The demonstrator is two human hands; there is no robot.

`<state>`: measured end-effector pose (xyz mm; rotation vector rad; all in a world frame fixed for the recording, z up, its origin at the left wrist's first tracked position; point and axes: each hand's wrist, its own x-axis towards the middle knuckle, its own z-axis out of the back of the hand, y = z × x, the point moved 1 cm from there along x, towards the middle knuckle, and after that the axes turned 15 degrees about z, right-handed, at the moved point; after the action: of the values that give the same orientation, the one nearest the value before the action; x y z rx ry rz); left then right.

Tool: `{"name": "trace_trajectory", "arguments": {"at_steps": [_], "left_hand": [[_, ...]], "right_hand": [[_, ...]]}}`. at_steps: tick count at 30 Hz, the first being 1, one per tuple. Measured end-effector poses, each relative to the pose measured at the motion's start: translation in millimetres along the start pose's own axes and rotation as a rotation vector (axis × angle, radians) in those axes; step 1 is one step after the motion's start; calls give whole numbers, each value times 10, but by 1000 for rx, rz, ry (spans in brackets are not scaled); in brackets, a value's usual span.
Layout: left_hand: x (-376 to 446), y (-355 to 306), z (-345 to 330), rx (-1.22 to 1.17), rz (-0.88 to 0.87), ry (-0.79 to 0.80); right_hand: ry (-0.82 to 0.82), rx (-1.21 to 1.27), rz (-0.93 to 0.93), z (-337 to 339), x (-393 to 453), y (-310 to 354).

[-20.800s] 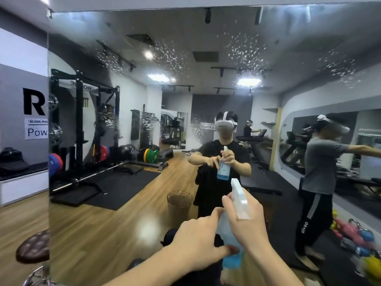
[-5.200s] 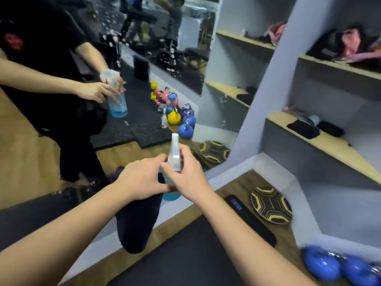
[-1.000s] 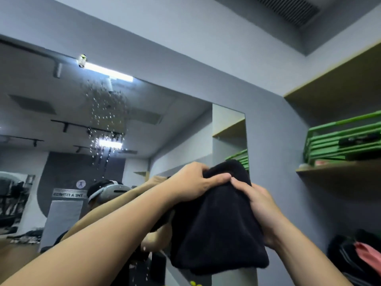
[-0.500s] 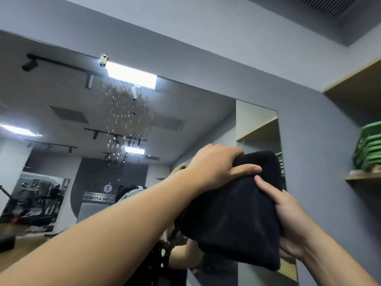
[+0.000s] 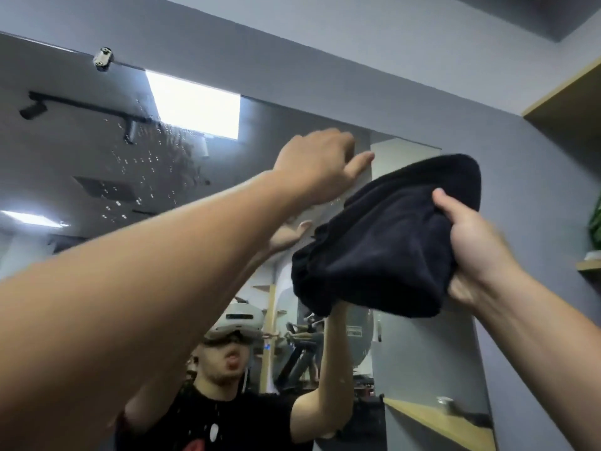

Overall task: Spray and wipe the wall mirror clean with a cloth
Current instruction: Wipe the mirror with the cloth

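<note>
The wall mirror (image 5: 97, 164) fills the left and centre of the view, with spray droplets (image 5: 143, 167) near its top. My right hand (image 5: 471, 242) grips a bunched black cloth (image 5: 387, 242), held up in front of the mirror's upper right part. My left hand (image 5: 320, 164) is raised just left of the cloth, apart from it, its thumb pointing right and its fingers relaxed, holding nothing. Whether it touches the glass I cannot tell. No spray bottle is in view.
A grey wall (image 5: 325, 43) runs above and to the right of the mirror. A metal clip (image 5: 102, 59) holds the mirror's top edge. Wooden shelves (image 5: 566, 102) stand at the far right, with green items (image 5: 595, 222) on one.
My left hand has let go of the cloth and lifted away to the upper left. My right hand alone now holds the cloth, shifted to the right.
</note>
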<state>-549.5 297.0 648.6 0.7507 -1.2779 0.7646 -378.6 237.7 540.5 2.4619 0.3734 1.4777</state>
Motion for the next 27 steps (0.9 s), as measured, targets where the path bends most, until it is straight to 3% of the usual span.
{"name": "trace_trajectory", "arguments": {"at_steps": [7, 14, 16, 18, 20, 22, 23, 25, 27], "left_hand": [[210, 79, -156, 121, 190, 49], [302, 98, -169, 181, 242, 37], [335, 126, -171, 197, 247, 35], [344, 184, -216, 177, 275, 56], [313, 258, -271, 168, 320, 97], [347, 307, -237, 187, 303, 125], [357, 324, -209, 203, 278, 128], [359, 345, -172, 214, 240, 146], [338, 360, -146, 207, 218, 167]], "right_hand": [[-119, -52, 119, 258, 165, 124], [-234, -106, 245, 396, 496, 124], [-245, -193, 393, 363, 647, 136], [-216, -352, 675, 289, 751, 130], [-89, -530, 1002, 162, 798, 77], [170, -786, 1173, 14, 825, -74], [337, -952, 1144, -64, 819, -175], [668, -1276, 912, -174, 739, -400], [877, -1374, 718, -197, 637, -599]]}}
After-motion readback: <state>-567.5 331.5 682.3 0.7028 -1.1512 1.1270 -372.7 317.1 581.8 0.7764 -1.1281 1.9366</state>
